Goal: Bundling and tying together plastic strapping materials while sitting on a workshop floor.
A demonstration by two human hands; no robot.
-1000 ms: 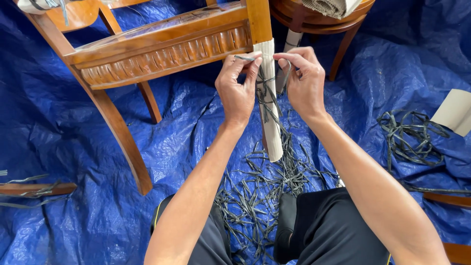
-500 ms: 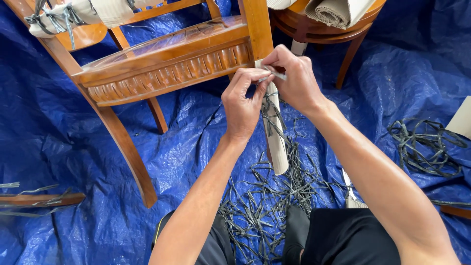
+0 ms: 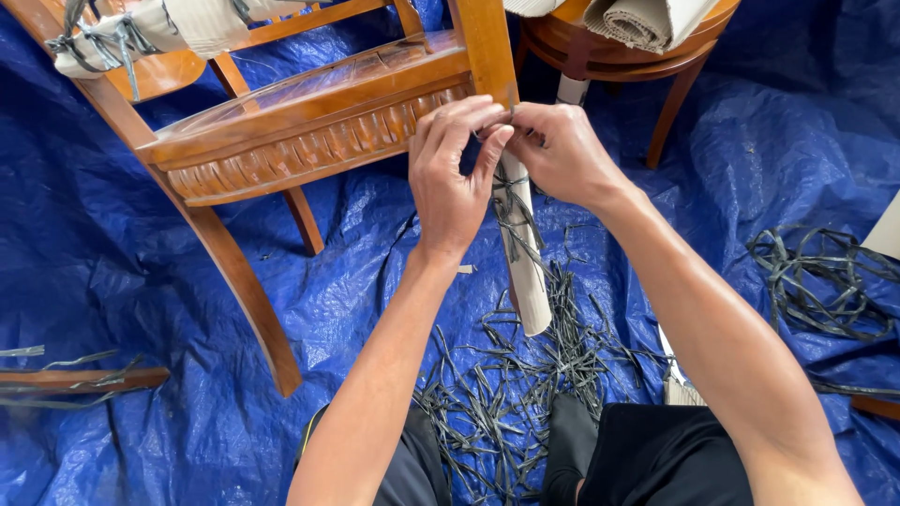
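Observation:
A wooden chair frame with a carved front rail stands before me on a blue tarp. One of its legs is wrapped in pale corrugated cardboard bound with dark plastic strapping. My left hand and my right hand meet at the top of that wrapped leg, fingertips pinched on the dark strap where it ties. The knot itself is hidden between my fingers.
Several cut strap pieces litter the blue tarp in front of my knees. A coil of strapping lies at the right. Another wooden chair holding rolled cardboard stands behind; a wrapped part sits top left.
My hands have come closer together at the top of the wrapped leg. The view has shifted slightly lower and nearer to the chair.

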